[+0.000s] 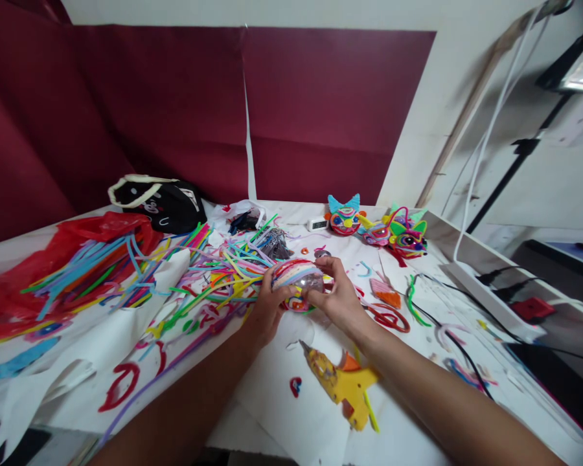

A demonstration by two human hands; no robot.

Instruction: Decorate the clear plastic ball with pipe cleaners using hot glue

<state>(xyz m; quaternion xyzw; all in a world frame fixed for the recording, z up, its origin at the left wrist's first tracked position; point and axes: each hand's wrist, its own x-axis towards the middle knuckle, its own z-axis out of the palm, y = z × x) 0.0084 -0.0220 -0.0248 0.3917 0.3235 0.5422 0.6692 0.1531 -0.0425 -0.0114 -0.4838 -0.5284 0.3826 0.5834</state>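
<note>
As both bare forearms stretch in over the white-covered table (267,401), I can see a round striped piece (294,272) held up between the two hands, near the middle of the clutter. The left hand (266,303) clasps its left side, thumb in front and fingers curled round behind; the right hand (337,292) pinches the opposite side between thumb and fingers. Bands of red, white, pink and pale blue run across the top, and between the thumbs there is a greyish patch — bare clear plastic perhaps, though from here it is too small to be sure. Just in front of the hands, partly beneath the right forearm, a yellow glue gun (337,385) lies on its side, its nozzle towards the left hand, with a small red, white and blue scrap (296,387) beside it. Off to the left spreads a great tangle of coloured fuzzy stems (223,285), more of them lying on a crumpled red plastic bag (10,298), and behind these sits a black pouch (184,207) with a cream edge. Further back, beyond the right hand, stand bright animal heads — one with blue ears (344,220), another with green ears (408,239) — and a little white box with a dark display (317,224) is near the blue-eared one
</note>
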